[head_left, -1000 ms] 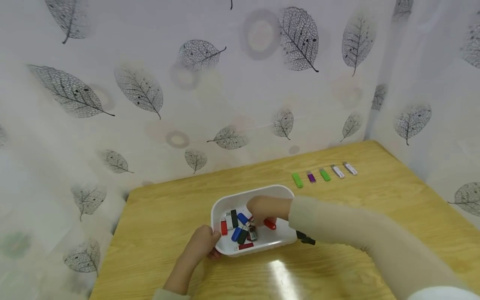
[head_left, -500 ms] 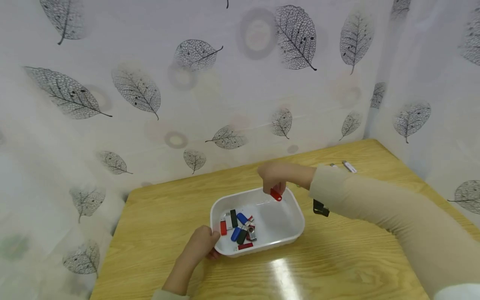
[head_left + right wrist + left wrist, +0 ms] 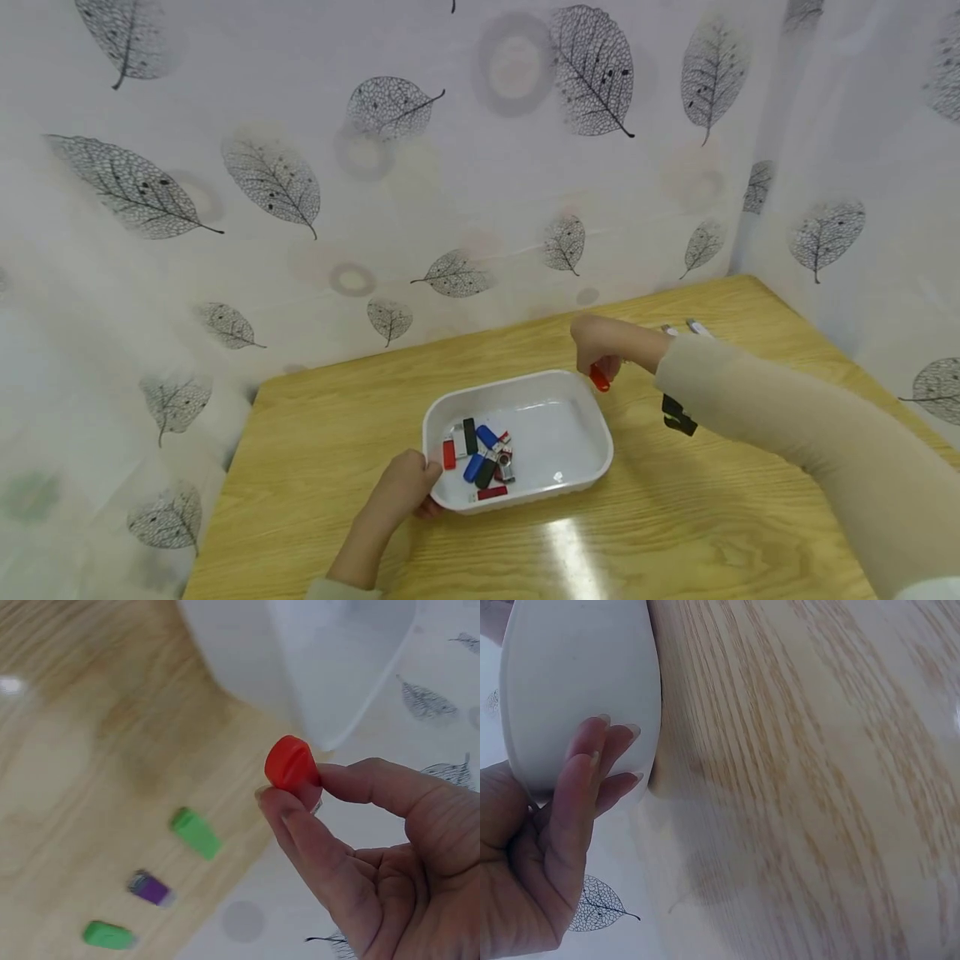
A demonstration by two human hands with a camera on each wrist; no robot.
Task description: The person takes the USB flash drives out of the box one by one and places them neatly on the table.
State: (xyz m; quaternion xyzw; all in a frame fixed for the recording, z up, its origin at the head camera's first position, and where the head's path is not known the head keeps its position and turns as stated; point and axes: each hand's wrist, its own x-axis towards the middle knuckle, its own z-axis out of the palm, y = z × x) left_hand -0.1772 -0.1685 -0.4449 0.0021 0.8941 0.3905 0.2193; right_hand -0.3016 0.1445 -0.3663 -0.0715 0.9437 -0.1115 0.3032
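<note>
A white tray holds several USB sticks in its left half, among them a blue one and a dark one. My left hand grips the tray's left end, thumb on the rim; in the left wrist view the fingers of that hand lie against the tray's outer wall. Past the tray's back right corner, my right hand pinches a red USB stick. The right wrist view shows this red stick between the thumb and fingers of the hand.
On the wooden table, a green stick, a purple stick and another green one lie in a row. White sticks show behind the right sleeve. A leaf-patterned curtain rises behind the table.
My right hand has lifted the red stick out of the tray and moved right, beyond the tray's back right corner. The left hand has kept its grip on the tray.
</note>
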